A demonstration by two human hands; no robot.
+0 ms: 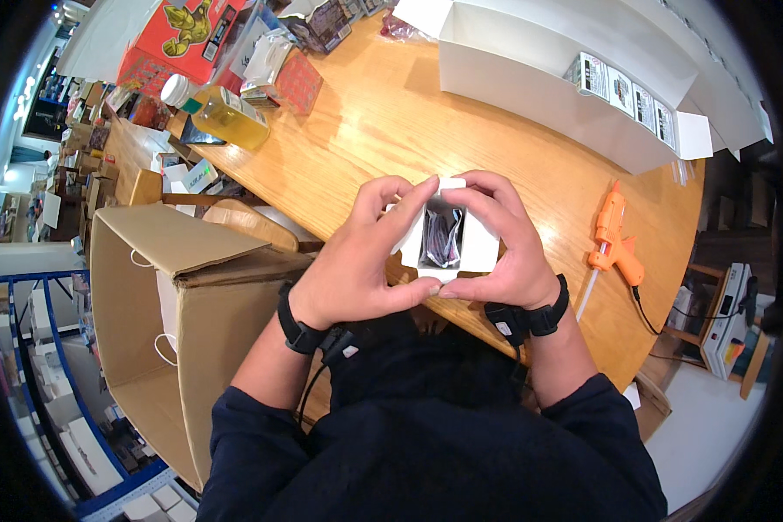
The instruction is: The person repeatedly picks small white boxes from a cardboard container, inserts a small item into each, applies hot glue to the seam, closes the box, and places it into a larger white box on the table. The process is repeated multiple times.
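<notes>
Between my two hands is a small white cardboard box point(480, 251), its top flaps spread outward. Several thin packets point(440, 238) stand on edge inside it, dark and partly shiny. My left hand point(372, 254) grips the box's left side, thumb at the near flap and fingers at the far one. From the right, my right hand point(506, 241) holds it the same way, and the two thumbs almost meet at the near edge. Under the hands lies the front edge of the wooden table point(359, 143). The box's outer walls are mostly hidden.
An orange hot glue gun point(610, 228) lies on the right, its cord running off the table. Behind stands a long white carton point(509, 85) holding several small boxes point(623, 91). A bottle of yellow liquid point(231, 117) is at the left edge. A large open cardboard box point(215, 326) stands at my left.
</notes>
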